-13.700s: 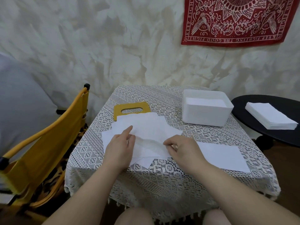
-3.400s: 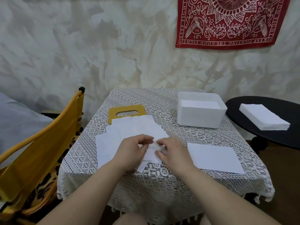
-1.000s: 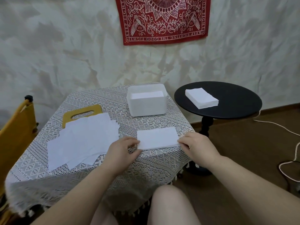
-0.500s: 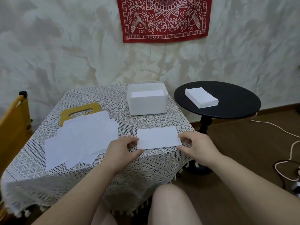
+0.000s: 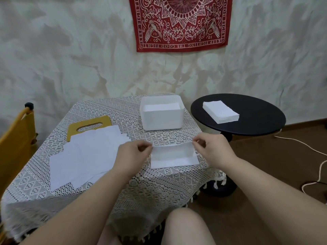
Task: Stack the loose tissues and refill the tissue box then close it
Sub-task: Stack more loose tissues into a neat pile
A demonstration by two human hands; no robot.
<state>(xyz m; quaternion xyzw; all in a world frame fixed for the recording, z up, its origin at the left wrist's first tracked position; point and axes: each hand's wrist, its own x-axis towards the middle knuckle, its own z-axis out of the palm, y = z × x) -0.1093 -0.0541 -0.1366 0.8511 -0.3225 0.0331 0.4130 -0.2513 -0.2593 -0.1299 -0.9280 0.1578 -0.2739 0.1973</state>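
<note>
Lace-covered table (image 5: 109, 188): tissue box (image 5: 161, 119), yellow lid (image 5: 88, 127), loose tissues (image 5: 85, 154), small stack (image 5: 174, 159).

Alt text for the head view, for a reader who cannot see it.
Both hands, left hand and right hand, pinch the far corners of a tissue on a lace-covered table. Loose tissues lie left; an open tissue box stands behind.
</note>
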